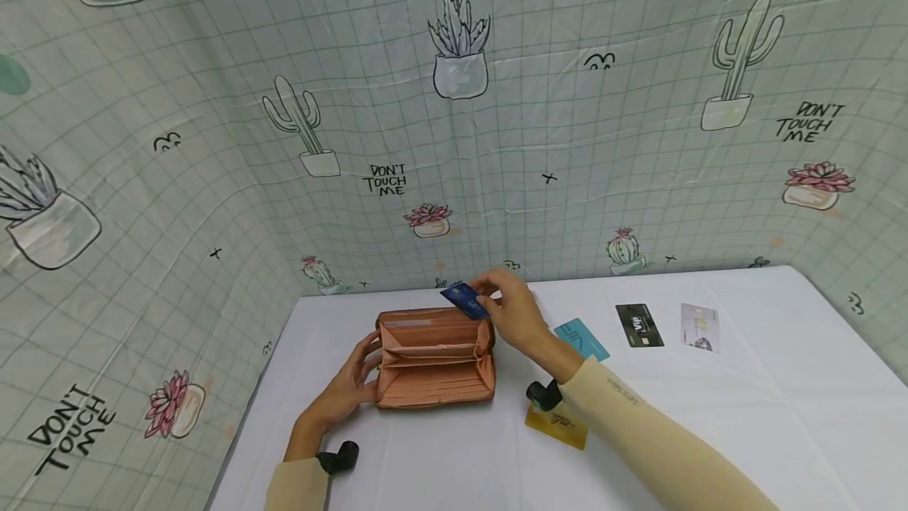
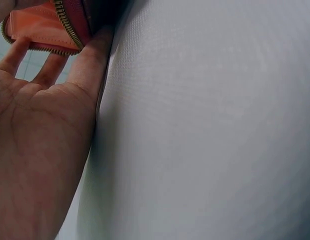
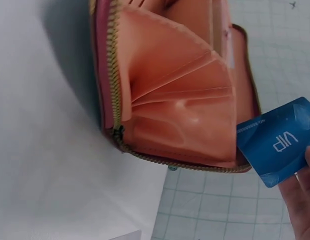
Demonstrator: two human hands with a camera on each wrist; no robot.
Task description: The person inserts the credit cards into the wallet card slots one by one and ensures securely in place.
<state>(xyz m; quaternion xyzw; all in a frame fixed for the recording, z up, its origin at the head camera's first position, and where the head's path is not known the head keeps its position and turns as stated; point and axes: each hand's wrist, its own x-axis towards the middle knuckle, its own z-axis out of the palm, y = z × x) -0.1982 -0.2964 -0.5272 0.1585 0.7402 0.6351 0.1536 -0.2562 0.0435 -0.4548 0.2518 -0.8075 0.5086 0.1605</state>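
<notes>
- One wallet [image 1: 434,385] on our white table [image 1: 440,464], left end gripped by our left hand [image 1: 347,385].
- One blue card [image 1: 463,299] at its far right corner, pinched in our right hand [image 1: 518,317].
- Four more cards [image 1: 640,326] rightward.
- Cactus-print cloth [image 1: 496,148] behind.

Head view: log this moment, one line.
left hand: holds open wallet at left end | right hand: pinches blue VIP card by wallet's far right corner | table: teal card, black card, silver card, gold card
</notes>
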